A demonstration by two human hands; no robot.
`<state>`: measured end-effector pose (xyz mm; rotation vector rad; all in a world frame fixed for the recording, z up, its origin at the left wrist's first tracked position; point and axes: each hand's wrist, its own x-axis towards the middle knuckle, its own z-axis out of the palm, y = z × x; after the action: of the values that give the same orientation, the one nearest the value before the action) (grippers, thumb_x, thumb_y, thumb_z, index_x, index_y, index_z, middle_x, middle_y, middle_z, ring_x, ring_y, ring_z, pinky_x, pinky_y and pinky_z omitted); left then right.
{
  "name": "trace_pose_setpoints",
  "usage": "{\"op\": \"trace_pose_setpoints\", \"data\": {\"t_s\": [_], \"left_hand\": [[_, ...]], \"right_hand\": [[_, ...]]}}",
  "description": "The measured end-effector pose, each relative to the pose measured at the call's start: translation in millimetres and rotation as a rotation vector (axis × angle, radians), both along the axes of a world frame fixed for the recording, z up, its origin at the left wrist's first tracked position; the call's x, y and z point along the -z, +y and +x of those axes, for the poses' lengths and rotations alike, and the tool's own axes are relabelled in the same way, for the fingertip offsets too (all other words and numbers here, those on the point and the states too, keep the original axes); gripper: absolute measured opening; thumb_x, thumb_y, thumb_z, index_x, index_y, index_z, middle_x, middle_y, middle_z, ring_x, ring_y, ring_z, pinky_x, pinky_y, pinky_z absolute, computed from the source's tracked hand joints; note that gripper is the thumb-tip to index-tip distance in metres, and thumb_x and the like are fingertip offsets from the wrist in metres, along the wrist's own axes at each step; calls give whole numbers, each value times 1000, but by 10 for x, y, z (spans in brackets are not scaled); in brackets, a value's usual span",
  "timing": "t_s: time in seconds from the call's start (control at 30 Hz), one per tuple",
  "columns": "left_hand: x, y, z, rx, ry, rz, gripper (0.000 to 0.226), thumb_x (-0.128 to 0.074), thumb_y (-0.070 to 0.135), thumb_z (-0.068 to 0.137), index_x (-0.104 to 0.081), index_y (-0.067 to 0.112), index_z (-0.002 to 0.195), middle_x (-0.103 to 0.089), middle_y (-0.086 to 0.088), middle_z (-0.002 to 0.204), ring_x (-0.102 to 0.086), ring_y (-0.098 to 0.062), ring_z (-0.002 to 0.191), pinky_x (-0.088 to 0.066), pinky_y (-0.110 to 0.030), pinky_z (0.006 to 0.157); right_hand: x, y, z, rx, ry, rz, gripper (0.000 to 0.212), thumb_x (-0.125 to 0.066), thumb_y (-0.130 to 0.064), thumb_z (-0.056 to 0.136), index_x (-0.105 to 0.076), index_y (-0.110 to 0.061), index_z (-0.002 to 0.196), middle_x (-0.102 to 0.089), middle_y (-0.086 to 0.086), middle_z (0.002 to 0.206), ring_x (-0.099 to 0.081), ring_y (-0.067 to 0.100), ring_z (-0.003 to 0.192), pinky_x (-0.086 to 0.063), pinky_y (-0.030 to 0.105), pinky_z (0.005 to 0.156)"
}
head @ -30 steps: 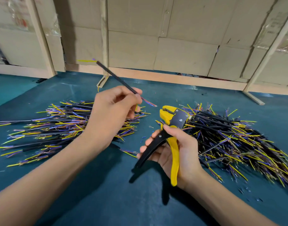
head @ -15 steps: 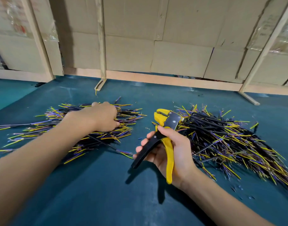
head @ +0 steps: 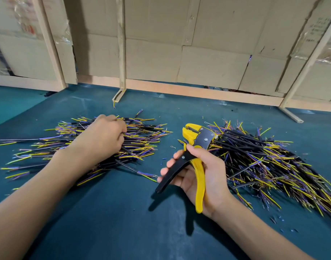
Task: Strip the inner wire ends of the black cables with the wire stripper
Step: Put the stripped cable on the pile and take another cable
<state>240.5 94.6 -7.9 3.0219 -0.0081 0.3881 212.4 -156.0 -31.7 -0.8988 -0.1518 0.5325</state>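
My left hand (head: 102, 139) lies knuckles-up on the left pile of black cables (head: 142, 145), whose yellow and purple inner wires stick out. Its fingers curl down into the pile, and the fingertips are hidden, so I cannot tell whether they hold a cable. My right hand (head: 207, 175) grips the yellow and black wire stripper (head: 200, 136) by its spread handles, with the jaws pointing away from me and nothing in them. A second, larger pile of black cables (head: 264, 162) lies just right of the stripper. One cable (head: 130, 168) juts out of the left pile towards my right hand.
Both piles rest on a dark teal mat (head: 123, 212). Wooden frame posts (head: 121, 53) and cardboard panels (head: 207, 66) wall off the back edge. Small bits of insulation (head: 279, 220) are scattered at the right front.
My left hand held one black cable up in the air, then came down onto the left pile, where it stays. The right hand and stripper have hardly moved.
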Motion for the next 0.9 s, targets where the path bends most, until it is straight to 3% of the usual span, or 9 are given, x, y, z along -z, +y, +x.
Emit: {"op": "trace_pose_setpoints", "data": {"t_s": [0.13, 0.2, 0.27, 0.43, 0.5, 0.63, 0.73, 0.8, 0.9], "left_hand": [[35, -9, -77, 99, -175, 59, 12, -60, 13, 95, -68, 13, 103, -59, -10, 98, -54, -37, 93, -45, -50, 83], [64, -48, -150, 162, -291, 38, 9, -62, 12, 95, -68, 12, 102, -59, -10, 105, -55, -39, 92, -46, -52, 80], [63, -92, -182, 226, -412, 38, 11, -58, 14, 100, -67, 13, 106, -63, -8, 109, -58, -39, 93, -46, -52, 79], [5, -257, -220, 454, -650, 5, 26, -52, 17, 104, -59, 10, 128, -67, -10, 89, -62, -36, 77, -50, -50, 74], [10, -338, -246, 581, -724, -27, 33, -56, 12, 103, -51, 12, 136, -66, -7, 94, -60, -31, 77, -53, -43, 78], [82, -507, -287, 833, -709, -92, 54, -65, -4, 94, -44, 7, 142, -52, 5, 105, -48, -20, 82, -44, -24, 86], [143, -627, -298, 856, -658, -157, 57, -66, -1, 95, -41, 10, 144, -51, 8, 104, -44, -15, 81, -41, -16, 90], [143, -663, -317, 851, -606, -263, 50, -60, 11, 100, -39, 14, 145, -59, 7, 103, -53, -19, 83, -44, -18, 90], [135, -655, -361, 813, -481, -391, 55, -61, 27, 99, -37, 18, 147, -66, 7, 108, -60, -22, 94, -48, -25, 92]], "right_hand": [[-12, 1, -10, -1, 1, 8, 32, -66, -31, 83, -65, 1, 84, -63, 22, 80, -67, 41, 73, -59, 53, 71], [-14, -9, -16, -4, -21, 8, 32, -64, -31, 86, -65, 0, 84, -63, 22, 80, -67, 41, 73, -59, 53, 72], [-10, -17, -21, 3, -26, 13, 32, -59, -31, 89, -65, 0, 84, -62, 21, 80, -67, 40, 73, -58, 54, 72], [-24, -26, -24, 5, -18, 16, 25, -64, -27, 85, -65, -2, 83, -61, 20, 81, -66, 39, 73, -58, 53, 74], [-17, -14, -29, 25, -65, 6, 20, -65, -22, 82, -64, -3, 83, -63, 21, 84, -67, 39, 73, -58, 53, 73], [-2, -14, -22, 108, -270, -34, 14, -70, -11, 84, -65, -3, 93, -71, 25, 101, -68, 39, 74, -58, 55, 74], [8, -48, 9, 150, -327, -86, 33, -73, -8, 82, -61, 15, 103, -67, 28, 91, -69, 39, 75, -58, 57, 77], [15, -61, 24, 199, -334, -110, 34, -74, -6, 82, -59, 16, 104, -67, 29, 90, -69, 40, 76, -58, 59, 81], [1, -61, 30, 238, -319, -113, 14, -74, -4, 80, -69, 2, 92, -70, 28, 90, -71, 40, 80, -59, 54, 78]]}}
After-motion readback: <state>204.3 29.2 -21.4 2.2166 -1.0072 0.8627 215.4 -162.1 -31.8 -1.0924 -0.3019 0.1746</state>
